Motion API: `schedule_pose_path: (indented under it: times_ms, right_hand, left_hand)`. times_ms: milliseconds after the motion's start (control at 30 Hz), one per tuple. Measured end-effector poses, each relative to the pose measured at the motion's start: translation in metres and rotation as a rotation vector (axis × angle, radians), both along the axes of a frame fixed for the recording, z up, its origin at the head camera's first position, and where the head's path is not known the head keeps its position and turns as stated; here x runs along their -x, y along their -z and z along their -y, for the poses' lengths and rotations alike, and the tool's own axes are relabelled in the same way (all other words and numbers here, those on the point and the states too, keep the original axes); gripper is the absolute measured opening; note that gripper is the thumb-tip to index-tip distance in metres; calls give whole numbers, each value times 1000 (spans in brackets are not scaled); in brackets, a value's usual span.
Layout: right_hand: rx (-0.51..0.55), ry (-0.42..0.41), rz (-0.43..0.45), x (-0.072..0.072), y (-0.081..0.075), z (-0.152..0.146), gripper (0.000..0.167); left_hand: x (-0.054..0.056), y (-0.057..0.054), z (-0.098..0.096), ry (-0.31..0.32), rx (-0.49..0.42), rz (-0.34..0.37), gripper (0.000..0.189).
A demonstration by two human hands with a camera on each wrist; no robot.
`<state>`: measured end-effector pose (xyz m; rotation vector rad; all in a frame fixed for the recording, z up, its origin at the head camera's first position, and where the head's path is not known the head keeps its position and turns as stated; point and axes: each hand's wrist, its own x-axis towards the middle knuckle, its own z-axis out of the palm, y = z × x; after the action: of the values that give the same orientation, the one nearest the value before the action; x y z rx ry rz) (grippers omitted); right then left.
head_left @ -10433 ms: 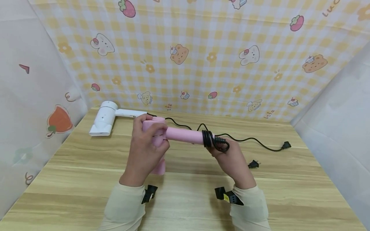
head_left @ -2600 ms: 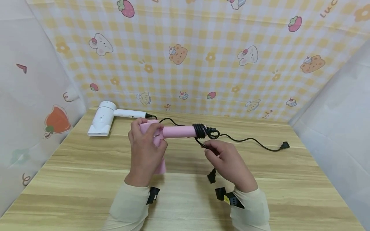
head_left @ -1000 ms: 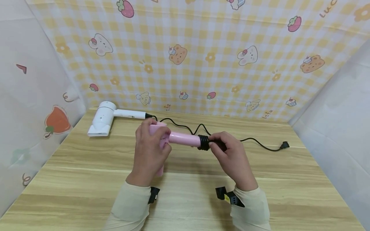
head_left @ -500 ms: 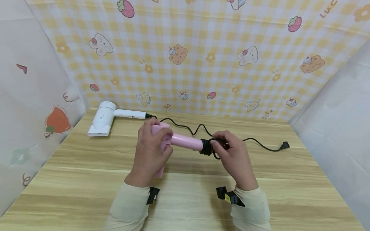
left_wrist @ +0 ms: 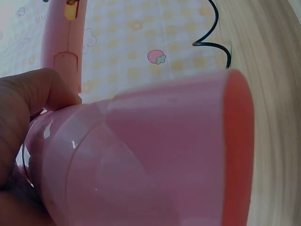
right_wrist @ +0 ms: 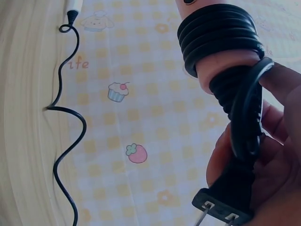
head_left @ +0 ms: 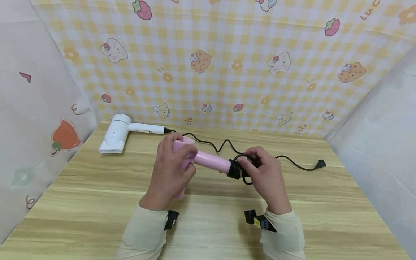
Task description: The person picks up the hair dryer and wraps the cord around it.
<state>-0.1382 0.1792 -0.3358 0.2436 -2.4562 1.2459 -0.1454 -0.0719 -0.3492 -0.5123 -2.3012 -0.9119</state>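
My left hand (head_left: 167, 173) grips the head of a pink hair dryer (head_left: 212, 162), thumb and fingers around its body. In the left wrist view the wide nozzle (left_wrist: 174, 146) faces right. The handle points right, tilted slightly down, with a black power cord (head_left: 234, 169) wound in several turns round its end. My right hand (head_left: 268, 178) pinches the tail of that cord by the handle's tip. A loop passes beside the cord's ribbed sleeve in the right wrist view, and the two-pin plug (right_wrist: 223, 202) lies against my fingers. In the head view this plug is hidden.
A white hair dryer (head_left: 117, 133) lies at the back left of the wooden table (head_left: 208, 224). Its black cord (head_left: 211, 144) trails right behind my hands to a plug (head_left: 320, 163). A checked cloth (head_left: 208, 83) hangs at the back.
Earlier the pink dryer's plug hung free below the handle; now my right hand holds it at the handle's end. Over the last second the handle has tilted down and right.
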Motion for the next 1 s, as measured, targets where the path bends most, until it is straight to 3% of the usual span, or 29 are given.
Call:
schedule_pose_path:
  times_ms: [400,733,1000]
  right_hand:
    - [-18,-32,26,1,0,-1,10]
    - [-57,-54,103,1,1,-7,10]
    - [-39,-134,172,3,4,-12,12]
  left_hand:
    - [0,-1,3,60,36,-55,35]
    - [0,-3,5,104,37,-53,34]
    - [0,-4,10,179,-6,-32,34]
